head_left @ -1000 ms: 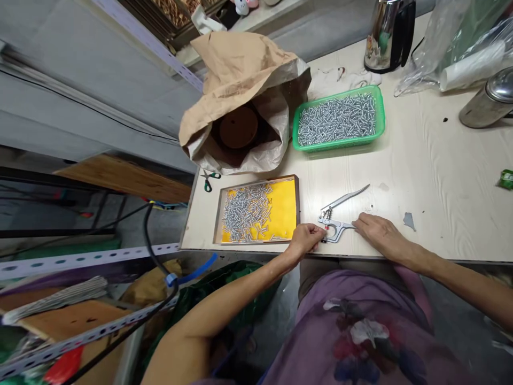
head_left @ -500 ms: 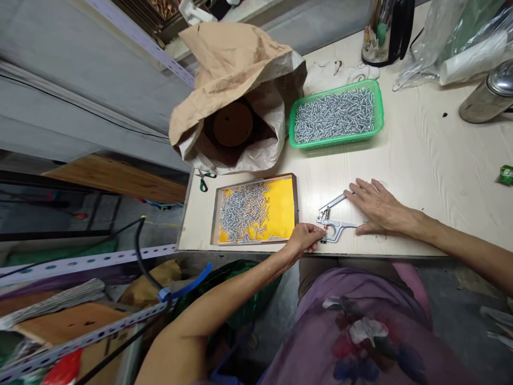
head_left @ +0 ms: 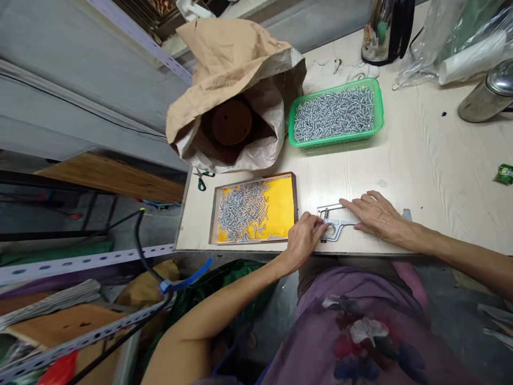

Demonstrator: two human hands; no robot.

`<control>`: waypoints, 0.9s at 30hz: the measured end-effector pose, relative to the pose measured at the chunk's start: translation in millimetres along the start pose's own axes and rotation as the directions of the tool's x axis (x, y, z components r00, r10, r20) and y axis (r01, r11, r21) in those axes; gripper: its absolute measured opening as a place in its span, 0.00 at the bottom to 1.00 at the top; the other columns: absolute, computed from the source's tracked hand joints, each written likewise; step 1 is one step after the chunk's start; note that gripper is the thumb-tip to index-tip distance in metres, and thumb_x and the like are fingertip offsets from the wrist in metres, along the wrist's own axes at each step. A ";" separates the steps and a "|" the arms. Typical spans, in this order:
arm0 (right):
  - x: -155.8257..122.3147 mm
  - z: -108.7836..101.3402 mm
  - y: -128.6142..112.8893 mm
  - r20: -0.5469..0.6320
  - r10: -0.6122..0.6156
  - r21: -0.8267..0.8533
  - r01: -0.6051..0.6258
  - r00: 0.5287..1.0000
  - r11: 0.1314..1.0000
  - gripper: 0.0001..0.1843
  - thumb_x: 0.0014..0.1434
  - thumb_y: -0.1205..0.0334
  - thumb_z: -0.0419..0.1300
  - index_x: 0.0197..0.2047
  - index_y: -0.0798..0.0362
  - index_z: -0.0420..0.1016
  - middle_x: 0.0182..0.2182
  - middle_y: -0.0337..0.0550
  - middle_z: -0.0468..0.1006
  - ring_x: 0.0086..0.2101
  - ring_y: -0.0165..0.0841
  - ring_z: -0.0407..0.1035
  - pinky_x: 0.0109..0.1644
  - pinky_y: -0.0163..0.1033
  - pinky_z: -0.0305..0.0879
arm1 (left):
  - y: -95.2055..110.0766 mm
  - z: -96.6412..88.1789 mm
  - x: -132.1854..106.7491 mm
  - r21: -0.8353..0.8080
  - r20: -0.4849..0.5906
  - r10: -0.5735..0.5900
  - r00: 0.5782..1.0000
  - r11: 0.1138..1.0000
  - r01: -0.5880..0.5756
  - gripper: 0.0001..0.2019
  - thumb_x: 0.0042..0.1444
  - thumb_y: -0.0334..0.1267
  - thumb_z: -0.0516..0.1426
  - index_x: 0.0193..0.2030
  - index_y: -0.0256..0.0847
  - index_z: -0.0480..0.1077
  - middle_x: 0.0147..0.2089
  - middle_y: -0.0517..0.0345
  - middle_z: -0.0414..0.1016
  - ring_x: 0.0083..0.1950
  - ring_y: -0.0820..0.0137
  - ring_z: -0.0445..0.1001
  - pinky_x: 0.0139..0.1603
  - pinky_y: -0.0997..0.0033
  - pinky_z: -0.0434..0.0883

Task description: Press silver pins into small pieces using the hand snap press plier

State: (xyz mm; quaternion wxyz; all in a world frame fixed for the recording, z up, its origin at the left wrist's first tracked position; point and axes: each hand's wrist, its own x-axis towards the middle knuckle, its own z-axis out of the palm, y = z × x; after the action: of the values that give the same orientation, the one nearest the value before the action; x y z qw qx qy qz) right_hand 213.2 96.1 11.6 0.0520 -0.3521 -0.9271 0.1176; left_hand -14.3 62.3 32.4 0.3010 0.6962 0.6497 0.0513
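Observation:
A metal hand press tool (head_left: 332, 225) lies near the front edge of the pale wooden table (head_left: 433, 171). My right hand (head_left: 374, 215) rests on its handles, fingers pressed over them and squeezing them together. My left hand (head_left: 303, 240) is at the tool's head, fingers pinched there; what they hold is too small to make out. Just left of that hand sits a framed yellow tray (head_left: 280, 208) with a heap of silver screws. A green basket (head_left: 335, 113) full of screws stands farther back.
An open brown sack (head_left: 236, 69) with a round brown object inside stands at the back left. Green-handled scissors (head_left: 201, 180) lie by the tray. A kettle (head_left: 387, 27), plastic bags (head_left: 452, 43) and a steel canister (head_left: 487, 96) line the far right. Metal shelving (head_left: 80, 262) stands left.
My right hand slid onto the tool's upper handle and pushed it down, so the handles that stood apart are now closed. My left hand stayed at the tool's head.

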 end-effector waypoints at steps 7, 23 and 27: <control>-6.6 4.0 0.2 -0.047 0.079 0.017 -0.078 0.996 0.997 0.40 0.57 0.62 0.61 0.68 0.57 0.48 0.49 0.54 0.76 0.47 0.46 0.66 0.50 0.48 0.59 | 20.6 16.6 37.7 0.225 0.161 0.514 0.843 0.812 -0.538 0.28 0.56 0.39 0.63 0.61 0.35 0.59 0.57 0.41 0.68 0.57 0.55 0.67 0.57 0.54 0.68; -19.5 -4.2 8.2 0.002 0.154 -0.022 -0.154 0.988 0.988 0.09 0.63 0.60 0.59 0.42 0.56 0.74 0.39 0.50 0.74 0.39 0.40 0.64 0.40 0.41 0.56 | 35.1 21.8 53.0 0.256 0.274 0.478 0.835 0.800 -0.542 0.11 0.60 0.43 0.59 0.43 0.38 0.66 0.44 0.50 0.69 0.48 0.59 0.67 0.47 0.60 0.68; -15.4 3.5 11.4 -0.014 0.106 -0.062 -0.107 0.994 0.992 0.10 0.66 0.64 0.53 0.36 0.54 0.74 0.33 0.47 0.73 0.36 0.38 0.62 0.38 0.41 0.53 | 34.4 26.9 53.4 0.230 0.247 0.450 0.858 0.833 -0.503 0.08 0.62 0.40 0.58 0.37 0.38 0.67 0.40 0.52 0.69 0.46 0.61 0.67 0.45 0.63 0.68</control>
State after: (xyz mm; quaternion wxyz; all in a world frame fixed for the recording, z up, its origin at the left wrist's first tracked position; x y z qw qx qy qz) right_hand 231.4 93.5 5.1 0.0394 -0.4030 -0.9099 0.0894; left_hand 36.3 103.7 10.1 0.2328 0.8742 0.4248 -0.0339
